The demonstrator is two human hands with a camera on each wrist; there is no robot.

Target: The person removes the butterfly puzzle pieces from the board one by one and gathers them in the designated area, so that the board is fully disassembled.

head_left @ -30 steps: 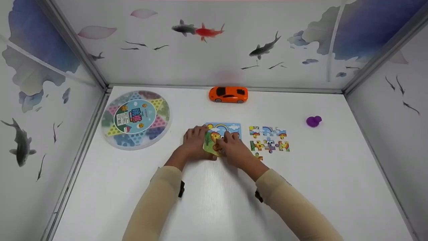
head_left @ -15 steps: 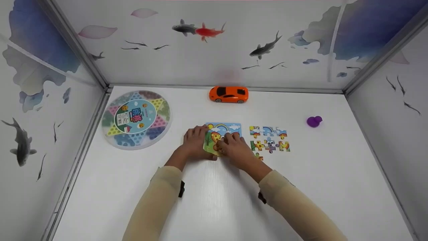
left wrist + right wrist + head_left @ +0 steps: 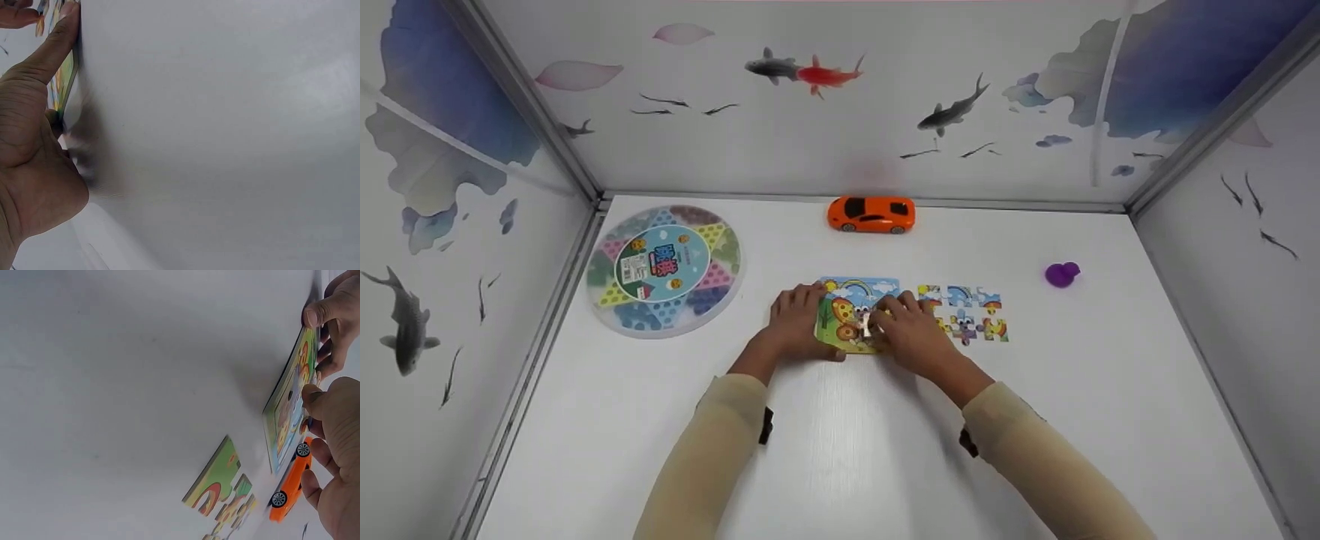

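A small jigsaw puzzle board (image 3: 831,324) with a cartoon picture lies at the middle of the table. My left hand (image 3: 791,328) grips its left side, the thumb along the near edge and the fingers at the far left corner. Over the board's right half, my right hand (image 3: 916,335) pinches a small puzzle piece (image 3: 40,26) between thumb and fingertips; most of the piece is hidden. Beside those fingertips, a pale gap (image 3: 865,322) shows in the picture. The board's right edge is covered by the right hand.
Loose puzzle pieces (image 3: 994,330) lie in rows right of the board, partly behind the right hand. An orange toy car (image 3: 871,215) stands at the back wall. A round Chinese checkers box (image 3: 664,262) lies back left, a purple toy (image 3: 1062,274) back right.
My right hand has drawn back to the right with a piece in its fingers, and a pale gap has appeared in the board. My left hand keeps its place.
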